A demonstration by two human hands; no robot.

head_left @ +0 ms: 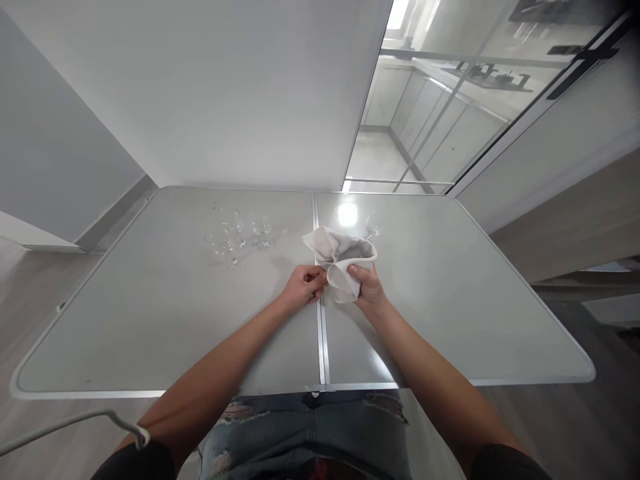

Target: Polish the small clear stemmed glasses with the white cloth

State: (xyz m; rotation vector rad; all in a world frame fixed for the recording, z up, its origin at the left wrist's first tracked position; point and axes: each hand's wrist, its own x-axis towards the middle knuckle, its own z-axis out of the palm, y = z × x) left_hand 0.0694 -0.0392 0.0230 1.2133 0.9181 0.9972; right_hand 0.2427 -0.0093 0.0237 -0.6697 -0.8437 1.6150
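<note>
A white cloth (pixel 327 243) is bunched in my right hand (pixel 369 287), over the seam in the middle of the table. The thumb presses on a fold, and the cloth hangs loosely open at the top. Close against the cloth's left side, my left hand (pixel 306 285) is closed in a pinch; what its fingers hold is too small and hidden to make out. Several clear glass pieces (pixel 241 243), which look like small stemmed glasses, stand in a group left of the hands. Another clear glass piece (pixel 371 227) is just behind the cloth on the right.
The pale folding table (pixel 450 287) has a metal edge and a metal seam (pixel 323 347) down its middle. A white wall (pixel 225 100) rises behind it, with a glass door (pixel 415 127) at the back right. A pale cable (pixel 75 420) hangs at the lower left.
</note>
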